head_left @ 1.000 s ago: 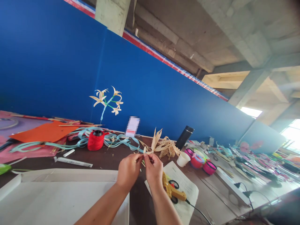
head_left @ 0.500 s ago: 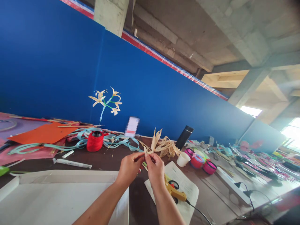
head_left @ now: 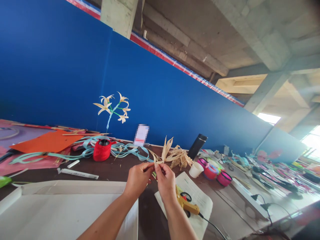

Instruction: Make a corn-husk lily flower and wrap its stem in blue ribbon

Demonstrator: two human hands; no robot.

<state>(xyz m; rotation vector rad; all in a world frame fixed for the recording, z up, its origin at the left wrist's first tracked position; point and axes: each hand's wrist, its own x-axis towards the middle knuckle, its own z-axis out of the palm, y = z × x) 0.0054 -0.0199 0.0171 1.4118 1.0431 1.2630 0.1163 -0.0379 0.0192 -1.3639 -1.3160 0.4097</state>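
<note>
My left hand (head_left: 139, 178) and my right hand (head_left: 165, 180) meet above the table, thumbs and fingertips pinched together. Between them is a small pale piece of dried corn husk (head_left: 155, 159), mostly covered by the fingers. Something thin and green shows just below the fingertips; I cannot make out what it is. Right behind the hands lies a bundle of dried corn husks (head_left: 178, 157). Beyond, to the left, an artificial flower stem (head_left: 109, 120) with several cream blooms stands upright in a red-wrapped holder (head_left: 102, 151).
An open white box (head_left: 62, 210) fills the near left. A yellow glue gun (head_left: 191, 207) with a cord lies on paper (head_left: 203, 200) by my right forearm. Behind stand a white cup (head_left: 195, 170), a black bottle (head_left: 197, 146) and pink containers (head_left: 224, 178). A power strip (head_left: 247, 196) lies right.
Both hands keep their pinch in almost the same place. The whole view has shifted very slightly; nothing on the table has visibly moved.
</note>
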